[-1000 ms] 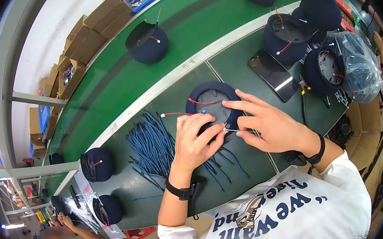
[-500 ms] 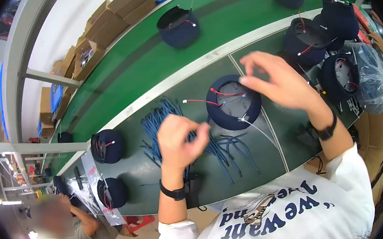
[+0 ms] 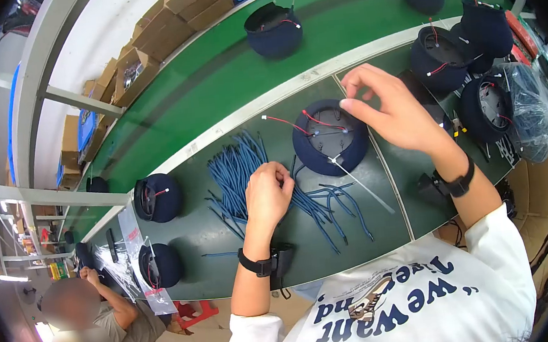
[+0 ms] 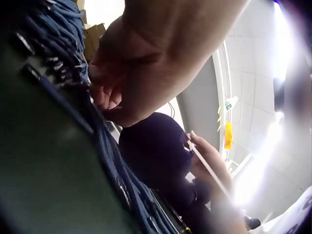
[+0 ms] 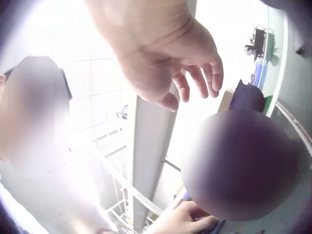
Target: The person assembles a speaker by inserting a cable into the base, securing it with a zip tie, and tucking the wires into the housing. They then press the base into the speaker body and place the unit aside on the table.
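A dark navy, cap-shaped round shell lies hollow side up on the bench, with a grey inside and thin red wires. A white zip tie runs out from its rim toward the front. My right hand is beside the shell, thumb tip near its upper rim, fingers loosely bent; it holds nothing in the right wrist view. My left hand is over a pile of blue cords, its fingers curled. In the left wrist view its fingertips are right at the cords; I cannot tell whether they pinch one.
More navy shells stand on the green belt and at both bench ends. A clear plastic bag sits at the right, partly dark phone behind my right hand. Cardboard boxes line the far side. Another person sits at left.
Both hands have left the shell, exposing the zip tie at its rim. My left hand has moved left onto the blue cords; my right hand has lifted to the shell's upper right.
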### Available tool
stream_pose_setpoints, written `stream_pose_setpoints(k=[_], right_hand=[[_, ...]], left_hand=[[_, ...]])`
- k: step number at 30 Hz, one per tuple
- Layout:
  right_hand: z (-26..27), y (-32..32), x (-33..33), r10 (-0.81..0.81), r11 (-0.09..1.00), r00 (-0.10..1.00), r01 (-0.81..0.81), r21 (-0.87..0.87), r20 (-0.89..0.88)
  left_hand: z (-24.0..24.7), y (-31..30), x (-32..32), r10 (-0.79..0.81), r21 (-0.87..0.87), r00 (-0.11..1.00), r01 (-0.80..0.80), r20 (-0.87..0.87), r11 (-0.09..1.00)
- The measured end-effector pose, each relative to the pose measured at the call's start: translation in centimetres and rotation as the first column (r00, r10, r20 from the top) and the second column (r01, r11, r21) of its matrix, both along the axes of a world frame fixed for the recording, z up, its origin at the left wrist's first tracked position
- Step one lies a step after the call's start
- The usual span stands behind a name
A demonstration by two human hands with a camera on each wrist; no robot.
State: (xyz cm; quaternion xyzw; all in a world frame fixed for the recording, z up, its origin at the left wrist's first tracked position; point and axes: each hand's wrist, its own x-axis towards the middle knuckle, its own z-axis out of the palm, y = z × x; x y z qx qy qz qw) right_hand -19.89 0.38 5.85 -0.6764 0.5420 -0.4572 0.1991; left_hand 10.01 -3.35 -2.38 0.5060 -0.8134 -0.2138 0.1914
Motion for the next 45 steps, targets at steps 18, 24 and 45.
stream_pose_setpoints(k=[18, 24, 45], right_hand=[[1.7, 5.1, 3.6, 0.255, 0.289, 0.698, -0.715, 0.637, 0.669], [-2.3, 5.5, 6.8, 0.006, 0.817, 0.110, -0.574, 0.058, 0.994], [-2.3, 3.5, 2.6, -0.022, 0.991, 0.921, 0.070, -0.111, 0.389]], left_hand=[[8.1, 4.2, -1.0, 0.111, 0.207, 0.594, 0.095, -0.797, 0.974], [6.5, 6.5, -4.9, -0.156, -0.020, 0.606, 0.225, -0.780, 0.974], [6.9, -0.6, -9.3, -0.222, -0.009, 0.594, 0.340, -0.773, 0.940]])
